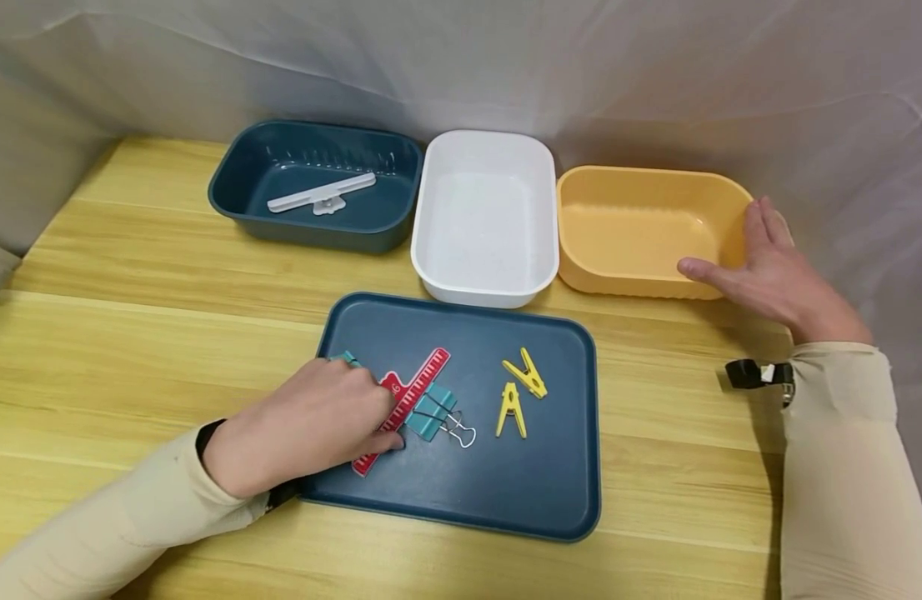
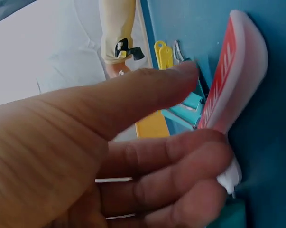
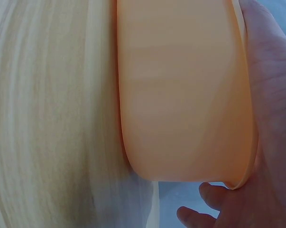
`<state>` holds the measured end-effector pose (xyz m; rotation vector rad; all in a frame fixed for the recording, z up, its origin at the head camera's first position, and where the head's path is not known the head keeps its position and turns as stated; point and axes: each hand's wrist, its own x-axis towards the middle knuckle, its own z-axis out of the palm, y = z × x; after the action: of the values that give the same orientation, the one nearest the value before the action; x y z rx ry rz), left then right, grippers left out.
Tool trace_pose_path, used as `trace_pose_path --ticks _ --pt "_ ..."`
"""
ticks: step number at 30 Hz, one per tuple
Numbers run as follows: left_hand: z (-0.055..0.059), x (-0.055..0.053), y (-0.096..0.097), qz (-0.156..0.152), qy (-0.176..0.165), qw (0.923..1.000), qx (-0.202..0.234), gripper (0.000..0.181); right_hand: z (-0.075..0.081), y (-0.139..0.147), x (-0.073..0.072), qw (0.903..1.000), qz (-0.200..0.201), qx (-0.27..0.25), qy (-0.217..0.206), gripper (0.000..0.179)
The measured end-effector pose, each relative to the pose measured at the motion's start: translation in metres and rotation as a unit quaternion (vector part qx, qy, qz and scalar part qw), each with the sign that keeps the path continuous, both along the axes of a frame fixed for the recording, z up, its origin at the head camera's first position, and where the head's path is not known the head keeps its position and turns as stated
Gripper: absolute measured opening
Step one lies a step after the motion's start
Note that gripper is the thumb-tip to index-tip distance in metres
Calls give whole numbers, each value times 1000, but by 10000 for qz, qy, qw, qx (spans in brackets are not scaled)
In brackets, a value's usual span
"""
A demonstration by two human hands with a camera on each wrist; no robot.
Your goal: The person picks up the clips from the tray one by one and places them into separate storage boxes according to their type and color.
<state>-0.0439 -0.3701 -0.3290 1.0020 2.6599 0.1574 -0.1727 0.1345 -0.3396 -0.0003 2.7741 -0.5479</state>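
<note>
My left hand [image 1: 303, 425] is over the left side of a dark blue tray [image 1: 498, 500], above a red ruler-patterned clip [image 1: 416, 390]. In the left wrist view, loosely bent fingers reach the white-edged clip [image 2: 242, 71], and a gap separates them from the straight thumb. Partly under the red clip lies a teal binder clip [image 1: 429, 421]; another teal clip [image 1: 347, 358] is mostly hidden by the hand. Two yellow clothespins [image 1: 510, 410] lie to their right. My right hand [image 1: 784, 283] rests at the right end of a yellow-orange bin [image 1: 648, 283], thumb and fingers extended.
A dark blue bin [image 1: 318, 229] at the back left contains a white clip [image 1: 322, 193]. Between it and the yellow-orange bin stands a white bin [image 1: 485, 287]. Grey cloth [image 1: 506, 67] hangs behind the wooden table [image 1: 131, 350].
</note>
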Motion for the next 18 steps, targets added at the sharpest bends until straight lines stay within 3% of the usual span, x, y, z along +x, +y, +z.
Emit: trace_pose_path --ticks 6,18 --pt "-2 3 6 81 316 9987 -396 36 0 0 0 10000 9 18 24 115" --pt "-8 6 8 332 983 9943 -243 30 0 1 0 10000 -19 6 -22 115"
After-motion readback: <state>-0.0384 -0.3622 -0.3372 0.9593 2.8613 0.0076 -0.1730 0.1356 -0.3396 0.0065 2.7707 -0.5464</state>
